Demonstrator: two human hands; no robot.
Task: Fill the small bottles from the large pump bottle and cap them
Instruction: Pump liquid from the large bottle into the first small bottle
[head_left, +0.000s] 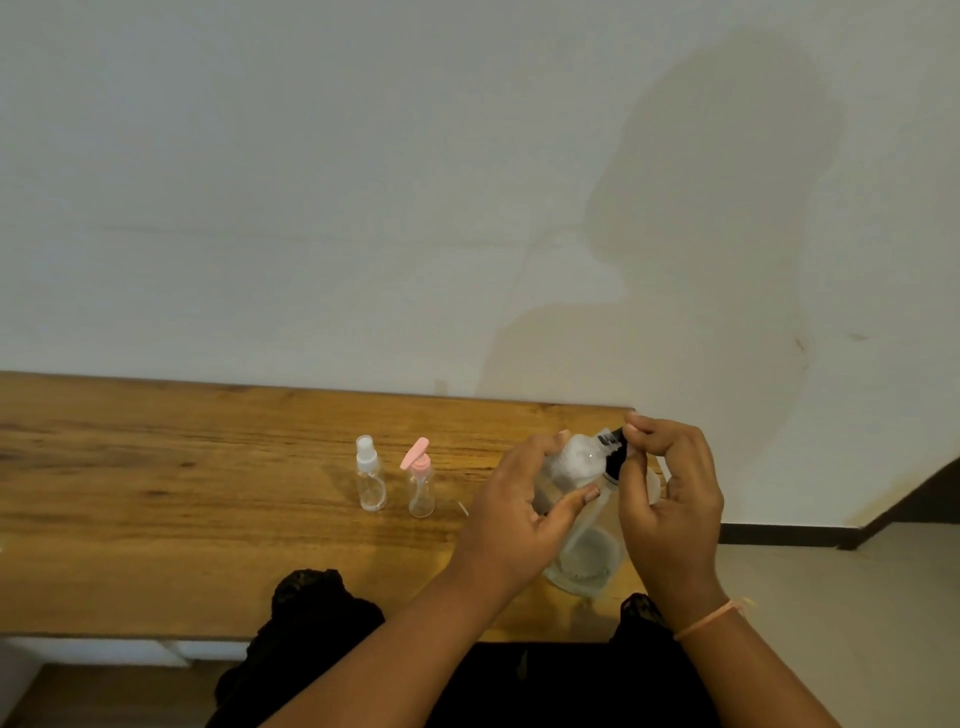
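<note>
While the two small bottles stand capped to the left, the work is at the large clear plastic pump bottle (587, 551), which sits at the right end of the brown wooden bench (182, 493), close to its near edge. The left hand (519, 519) wraps round the bottle's upper body, thumb on the near side and fingers curled over the far shoulder. The right hand (670, 504) pinches the black pump head (613, 452) between thumb and fingertips.

I judge this to be the opening step, readying the pump. Whether that means a twist to unlock it or unscrewing it, I cannot tell. Filling seems not yet begun. The small clear bottle with a white spray cap (371, 480) and the small clear bottle with a pink pump cap (421, 491) stand upright side by side, well left of the hands, and both look empty.

The next move calls for a firm hold on the body while the head turns. Then one small bottle must be uncapped and brought under the nozzle.

A pale translucent object (653, 486) behind the right hand is too hidden to name. The bench runs against a plain whitish wall (363, 182) carrying a person's shadow (717, 182). At the right, a pale floor (831, 597) meets a dark skirting (779, 534).
</note>
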